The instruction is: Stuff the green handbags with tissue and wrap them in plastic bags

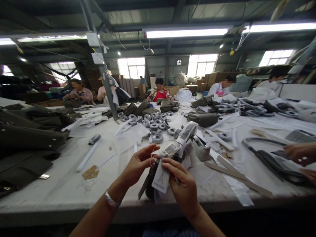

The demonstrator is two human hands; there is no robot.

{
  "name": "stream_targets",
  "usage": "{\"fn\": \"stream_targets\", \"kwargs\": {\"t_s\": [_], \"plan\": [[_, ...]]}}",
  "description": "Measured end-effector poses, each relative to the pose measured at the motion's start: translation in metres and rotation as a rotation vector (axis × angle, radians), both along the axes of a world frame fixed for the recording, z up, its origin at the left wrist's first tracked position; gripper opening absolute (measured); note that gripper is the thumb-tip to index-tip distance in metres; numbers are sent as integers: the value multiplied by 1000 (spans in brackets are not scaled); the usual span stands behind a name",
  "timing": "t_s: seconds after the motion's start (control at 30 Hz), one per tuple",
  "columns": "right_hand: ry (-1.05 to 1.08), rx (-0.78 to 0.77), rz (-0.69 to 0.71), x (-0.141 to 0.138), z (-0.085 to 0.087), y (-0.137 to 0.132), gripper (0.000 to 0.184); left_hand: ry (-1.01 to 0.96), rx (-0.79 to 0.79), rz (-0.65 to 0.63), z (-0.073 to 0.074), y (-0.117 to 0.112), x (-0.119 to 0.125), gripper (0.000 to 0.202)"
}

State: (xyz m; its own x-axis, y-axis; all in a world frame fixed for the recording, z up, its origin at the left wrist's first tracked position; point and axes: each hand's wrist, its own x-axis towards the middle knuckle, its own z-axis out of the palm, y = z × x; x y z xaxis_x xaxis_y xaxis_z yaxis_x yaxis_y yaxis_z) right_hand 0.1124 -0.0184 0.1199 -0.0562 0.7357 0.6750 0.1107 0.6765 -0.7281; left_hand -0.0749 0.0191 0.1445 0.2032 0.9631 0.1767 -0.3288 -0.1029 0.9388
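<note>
Right in front of me on the white table lies a dark bag (150,184), its strap wrapped in clear plastic (186,133) and fitted with a pale metal buckle (171,149). A white hang tag (161,179) with a tower drawing hangs against it. My left hand (139,164) pinches a thin white string (152,156) between thumb and fingertips, just left of the buckle. My right hand (181,182) grips the upper edge of the tag, fingers bent over it. Part of the bag is hidden behind my hands.
Dark bags (32,138) are piled at left. Several plastic-wrapped strap coils (154,126) cover the middle. Brown tags (90,172) and a white tube (89,154) lie left. Grey strips (242,176) and another person's hand (300,154) with a bag are right. A post (108,89) rises behind.
</note>
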Motion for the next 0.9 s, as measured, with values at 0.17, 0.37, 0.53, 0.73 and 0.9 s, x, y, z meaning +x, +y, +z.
{"fn": "stream_targets", "kwargs": {"t_s": [0.17,0.37,0.53,0.73,0.9], "plan": [[-41,-50,-70,0,13,4,20,-67,47,-6,2,-5,-3,50],[-376,17,-194,-1,25,6,30,57,164,-2,12,-7,-3,52],[-506,26,-202,0,32,4,40,416,381,163,32,-19,7,40],[-267,66,-198,9,26,2,34,805,666,573,60,-59,-5,42],[-165,-103,-124,11,16,3,40,839,648,817,49,-112,-14,52]]}}
